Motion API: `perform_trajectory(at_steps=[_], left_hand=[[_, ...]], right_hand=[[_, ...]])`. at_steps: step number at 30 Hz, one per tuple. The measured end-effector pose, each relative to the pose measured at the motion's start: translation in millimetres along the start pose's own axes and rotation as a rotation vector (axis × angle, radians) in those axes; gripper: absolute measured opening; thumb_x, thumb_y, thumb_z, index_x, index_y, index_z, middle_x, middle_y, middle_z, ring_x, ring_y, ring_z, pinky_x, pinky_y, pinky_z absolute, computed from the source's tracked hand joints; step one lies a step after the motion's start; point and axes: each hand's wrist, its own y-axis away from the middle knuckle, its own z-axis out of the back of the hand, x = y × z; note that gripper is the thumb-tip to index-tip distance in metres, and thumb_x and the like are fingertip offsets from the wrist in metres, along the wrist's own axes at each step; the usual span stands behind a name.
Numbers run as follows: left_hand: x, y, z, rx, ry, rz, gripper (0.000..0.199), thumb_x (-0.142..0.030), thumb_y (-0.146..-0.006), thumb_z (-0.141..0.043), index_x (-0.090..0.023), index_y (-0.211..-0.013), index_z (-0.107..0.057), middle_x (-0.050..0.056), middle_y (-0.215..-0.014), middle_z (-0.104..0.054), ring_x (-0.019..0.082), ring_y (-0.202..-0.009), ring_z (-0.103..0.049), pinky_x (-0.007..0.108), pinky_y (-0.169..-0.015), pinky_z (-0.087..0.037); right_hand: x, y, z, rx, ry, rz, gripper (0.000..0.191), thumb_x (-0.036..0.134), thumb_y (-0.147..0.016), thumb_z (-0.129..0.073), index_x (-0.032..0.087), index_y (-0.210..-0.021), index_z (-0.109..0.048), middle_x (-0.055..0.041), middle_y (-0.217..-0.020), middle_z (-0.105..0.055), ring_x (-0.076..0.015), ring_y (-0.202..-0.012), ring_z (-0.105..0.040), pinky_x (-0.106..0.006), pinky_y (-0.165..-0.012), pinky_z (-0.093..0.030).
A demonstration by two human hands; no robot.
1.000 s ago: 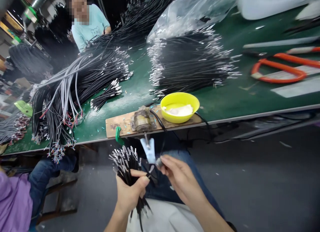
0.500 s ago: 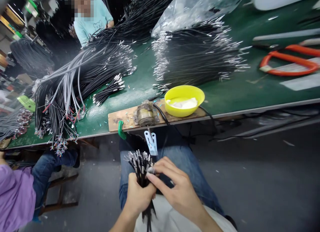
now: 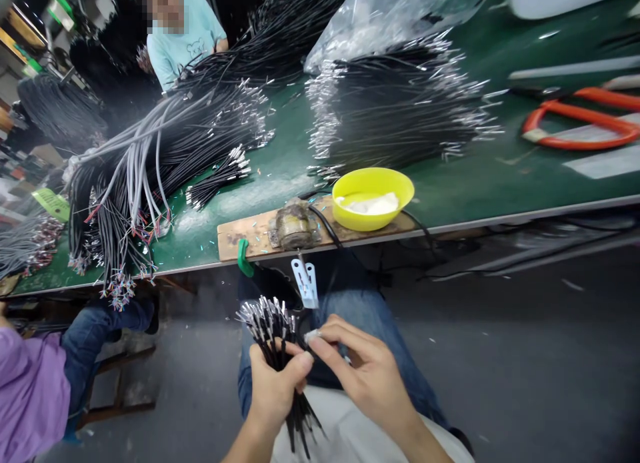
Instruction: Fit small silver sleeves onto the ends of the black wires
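Observation:
My left hand (image 3: 277, 380) is closed around a bundle of short black cables (image 3: 267, 330). Their stripped, silvery wire ends fan out above my fist, and the black tails hang below it. Just right of the bundle, my right hand (image 3: 357, 363) is in a pinch. Something small and whitish shows at its thumb and index fingertips; what it is I cannot make out. Beyond my hands, a light-blue clothespin (image 3: 306, 283) hangs from the shaft of a small grimy motor (image 3: 295, 226). The motor sits on a wooden board (image 3: 237, 240) at the table edge.
A yellow bowl (image 3: 373, 216) with white material stands on the board beside a green clamp (image 3: 244, 258). Piles of black cables (image 3: 390, 110) cover parts of the green table (image 3: 280, 163). Orange-handled scissors (image 3: 575, 140) lie right. One person (image 3: 187, 40) is opposite, another (image 3: 35, 390) at left.
The cable bundle has spread out and tilted left in my left hand. My right fingers have drawn slightly right, away from the wire ends.

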Motion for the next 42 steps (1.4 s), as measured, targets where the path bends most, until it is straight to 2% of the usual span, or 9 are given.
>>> perform_trajectory(at_steps=[9,14,20,23,26,32,36,39,42], left_hand=[[5,-2,-3.8,-0.019,0.084,0.066,0.046,-0.052,-0.048,-0.075,-0.017,-0.054,-0.045,-0.011,-0.036,-0.034,0.002,-0.03,-0.027,0.018,-0.033,-0.023],[2,-1,-10.2,0.007,0.125,0.11,0.048,-0.054,-0.049,-0.074,-0.017,-0.05,-0.043,-0.011,-0.034,-0.031,0.001,-0.03,-0.025,0.017,-0.031,-0.021],[4,-2,-8.7,0.074,0.258,0.138,0.047,-0.053,-0.052,-0.074,-0.015,-0.052,-0.046,-0.01,-0.038,-0.034,0.0,-0.03,-0.026,0.015,-0.029,-0.021],[4,-3,-6.9,0.169,0.289,0.155,0.047,-0.054,-0.054,-0.073,-0.013,-0.053,-0.049,-0.008,-0.04,-0.037,-0.001,-0.029,-0.026,0.014,-0.029,-0.022],[4,-5,-6.3,0.153,0.285,0.167,0.047,-0.053,-0.055,-0.073,-0.013,-0.051,-0.049,-0.008,-0.039,-0.039,-0.001,-0.028,-0.026,0.014,-0.027,-0.021],[3,-5,-7.2,0.163,0.231,0.138,0.045,-0.051,-0.06,-0.071,-0.013,-0.051,-0.049,-0.01,-0.033,-0.031,0.0,-0.026,-0.023,0.015,-0.027,-0.02],[4,-1,-8.9,0.197,0.209,0.069,0.045,-0.054,-0.058,-0.071,-0.013,-0.052,-0.052,-0.009,-0.034,-0.035,0.0,-0.027,-0.025,0.017,-0.029,-0.021],[5,5,-12.3,0.088,0.138,-0.024,0.042,-0.051,-0.056,-0.073,-0.015,-0.055,-0.051,-0.009,-0.034,-0.036,0.002,-0.028,-0.029,0.018,-0.031,-0.024],[2,10,-17.1,-0.048,0.056,-0.113,0.041,-0.046,-0.058,-0.073,-0.016,-0.05,-0.047,-0.009,-0.036,-0.037,0.003,-0.031,-0.031,0.019,-0.034,-0.027]], right_hand=[[3,-1,-8,-0.117,0.143,0.283,0.024,0.006,-0.075,-0.053,0.022,-0.058,-0.048,0.0029,-0.049,-0.047,-0.0135,-0.048,-0.042,-0.029,-0.053,-0.039],[-1,3,-13,-0.182,0.156,0.283,0.021,0.005,-0.073,-0.054,0.022,-0.062,-0.054,0.0013,-0.051,-0.052,-0.0147,-0.048,-0.044,-0.03,-0.053,-0.038],[-9,5,-16,-0.068,-0.358,-0.177,0.025,0.026,-0.08,-0.056,0.019,-0.056,-0.06,-0.002,-0.054,-0.054,-0.0162,-0.054,-0.05,-0.029,-0.053,-0.043],[-11,3,-17,0.01,-0.698,-0.47,0.032,0.041,-0.073,-0.063,0.018,-0.052,-0.059,-0.0013,-0.053,-0.052,-0.0148,-0.049,-0.049,-0.027,-0.047,-0.043],[-11,0,-14,0.003,-0.801,-0.596,0.031,0.046,-0.064,-0.069,0.017,-0.055,-0.063,0.0007,-0.05,-0.05,-0.0124,-0.045,-0.047,-0.025,-0.043,-0.042],[-6,-4,-2,-0.003,-0.543,-0.376,0.023,0.041,-0.064,-0.072,0.019,-0.063,-0.067,-0.0014,-0.06,-0.056,-0.0137,-0.053,-0.053,-0.023,-0.048,-0.045],[-3,-3,-4,0.001,-0.563,-0.431,0.033,0.047,-0.068,-0.067,0.018,-0.058,-0.056,0.0014,-0.054,-0.05,-0.0118,-0.046,-0.048,-0.023,-0.043,-0.042],[0,1,-8,-0.063,-0.47,-0.353,0.032,0.043,-0.074,-0.062,0.018,-0.057,-0.05,0.003,-0.053,-0.044,-0.0106,-0.046,-0.043,-0.021,-0.041,-0.039],[4,4,-10,-0.146,-0.226,-0.134,0.023,0.026,-0.081,-0.055,0.019,-0.06,-0.047,0.0035,-0.055,-0.041,-0.0104,-0.048,-0.041,-0.021,-0.04,-0.036]])
